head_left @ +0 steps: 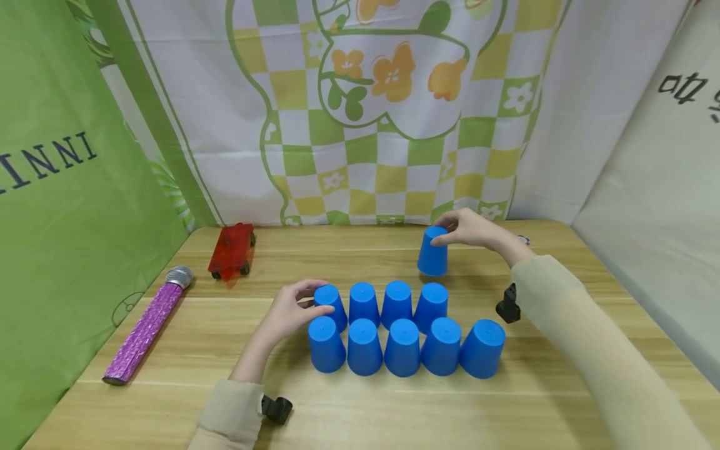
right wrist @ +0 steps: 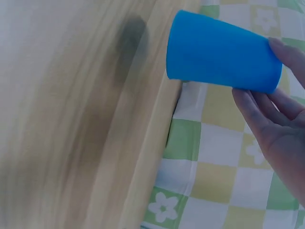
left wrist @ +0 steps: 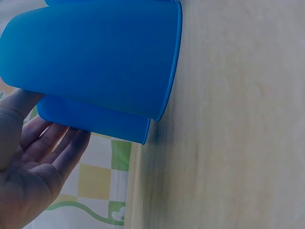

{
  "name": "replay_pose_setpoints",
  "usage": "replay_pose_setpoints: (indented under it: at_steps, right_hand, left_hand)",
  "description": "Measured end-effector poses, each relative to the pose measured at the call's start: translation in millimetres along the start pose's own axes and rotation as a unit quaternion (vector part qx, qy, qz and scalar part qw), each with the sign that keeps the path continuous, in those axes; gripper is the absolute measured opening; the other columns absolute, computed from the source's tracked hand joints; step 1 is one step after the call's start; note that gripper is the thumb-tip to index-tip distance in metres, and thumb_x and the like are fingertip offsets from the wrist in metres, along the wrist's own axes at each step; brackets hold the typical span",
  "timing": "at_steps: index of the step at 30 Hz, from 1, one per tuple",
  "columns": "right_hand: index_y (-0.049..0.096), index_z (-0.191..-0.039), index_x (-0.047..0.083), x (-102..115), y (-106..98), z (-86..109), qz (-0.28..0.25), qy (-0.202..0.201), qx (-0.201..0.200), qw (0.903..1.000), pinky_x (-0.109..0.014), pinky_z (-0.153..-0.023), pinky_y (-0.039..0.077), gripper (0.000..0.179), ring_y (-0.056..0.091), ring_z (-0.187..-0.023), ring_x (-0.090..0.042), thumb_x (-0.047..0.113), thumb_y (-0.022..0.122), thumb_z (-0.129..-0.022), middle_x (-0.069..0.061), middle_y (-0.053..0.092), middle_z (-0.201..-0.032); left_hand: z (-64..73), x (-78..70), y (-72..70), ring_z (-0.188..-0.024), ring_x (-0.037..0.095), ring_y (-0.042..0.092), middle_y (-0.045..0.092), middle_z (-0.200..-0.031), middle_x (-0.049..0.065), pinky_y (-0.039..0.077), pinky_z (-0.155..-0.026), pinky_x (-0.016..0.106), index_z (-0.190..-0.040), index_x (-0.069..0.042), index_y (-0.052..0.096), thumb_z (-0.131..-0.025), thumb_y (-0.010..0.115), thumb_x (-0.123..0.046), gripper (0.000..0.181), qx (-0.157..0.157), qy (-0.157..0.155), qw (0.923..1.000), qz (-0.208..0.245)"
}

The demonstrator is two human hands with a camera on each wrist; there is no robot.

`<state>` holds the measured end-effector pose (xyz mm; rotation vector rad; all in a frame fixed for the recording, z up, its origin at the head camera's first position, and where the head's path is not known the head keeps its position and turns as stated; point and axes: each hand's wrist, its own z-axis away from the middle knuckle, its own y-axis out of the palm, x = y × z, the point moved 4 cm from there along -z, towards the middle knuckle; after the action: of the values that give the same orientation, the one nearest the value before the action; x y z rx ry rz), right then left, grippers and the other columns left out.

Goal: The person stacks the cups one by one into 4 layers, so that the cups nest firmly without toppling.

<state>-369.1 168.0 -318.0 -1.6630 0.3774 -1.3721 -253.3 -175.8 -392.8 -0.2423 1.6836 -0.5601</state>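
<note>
My right hand (head_left: 468, 228) grips an upside-down blue plastic cup (head_left: 432, 253) near its closed end, thumb on one side and fingers on the other. In the right wrist view that cup (right wrist: 219, 52) hangs clear of the tabletop, its shadow apart from it. Fingers and thumb of my left hand (head_left: 290, 310) hold the leftmost blue cup (head_left: 332, 301) of the back row. The left wrist view shows this cup (left wrist: 95, 117) partly hidden behind a nearer front-row cup (left wrist: 95, 52). Several more upside-down blue cups (head_left: 402, 347) stand in two close rows on the table.
On the wooden table (head_left: 360, 412), a microphone with a glittery pink handle (head_left: 147, 334) lies at the left. A red toy car (head_left: 232, 250) sits at the back left. Behind the table hangs a checked, flowered curtain (head_left: 388, 156); green cloth (head_left: 73, 206) covers the left side.
</note>
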Motion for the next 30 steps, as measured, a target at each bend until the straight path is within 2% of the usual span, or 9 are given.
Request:
replay_pose_setpoints:
  at_steps: [5, 11, 19, 30]
  right_hand:
    - [0.053, -0.128, 0.001, 6, 5, -14.8, -0.003, -0.005, 0.036, 0.9993, -0.048, -0.094, 0.048, 0.054, 0.052, -0.118, -0.038, 0.028, 0.070, -0.085, -0.022, 0.057, -0.126]
    - [0.053, -0.128, 0.001, 9, 17, -22.5, -0.013, -0.017, 0.064, 0.9978, -0.047, -0.094, 0.048, 0.053, 0.051, -0.120, -0.038, 0.025, 0.071, -0.084, -0.021, 0.056, -0.128]
    - [0.055, -0.124, 0.000, 9, 34, -27.1, -0.017, -0.031, 0.083, 0.9959, -0.043, -0.092, 0.051, 0.051, 0.056, -0.116, -0.035, 0.023, 0.073, -0.082, -0.019, 0.059, -0.123]
    - [0.057, -0.123, 0.002, 6, 42, -25.0, -0.021, -0.017, 0.095, 0.9951, -0.043, -0.092, 0.051, 0.051, 0.056, -0.114, -0.033, 0.024, 0.075, -0.080, -0.018, 0.059, -0.122]
  left_hand:
    - [-0.7, -0.7, 0.5, -0.116, 0.030, 0.059, 0.060, -0.126, 0.011, 0.048, -0.097, 0.045, -0.126, -0.006, 0.057, -0.081, 0.075, -0.026, 0.053, 0.003, 0.000, 1.0000, 0.002]
    - [-0.5, -0.9, 0.9, -0.115, 0.030, 0.059, 0.061, -0.125, 0.011, 0.048, -0.097, 0.045, -0.125, -0.007, 0.057, -0.081, 0.075, -0.025, 0.051, 0.004, 0.002, 1.0000, 0.003]
    - [-0.2, -1.2, 0.3, -0.116, 0.033, 0.058, 0.060, -0.126, 0.014, 0.048, -0.096, 0.046, -0.126, -0.005, 0.056, -0.081, 0.075, -0.025, 0.053, 0.002, 0.008, 0.9999, 0.007]
    - [-0.4, -0.5, 1.0, -0.115, 0.031, 0.059, 0.061, -0.125, 0.012, 0.049, -0.096, 0.045, -0.124, -0.009, 0.058, -0.081, 0.075, -0.025, 0.049, 0.001, 0.003, 1.0000, 0.002]
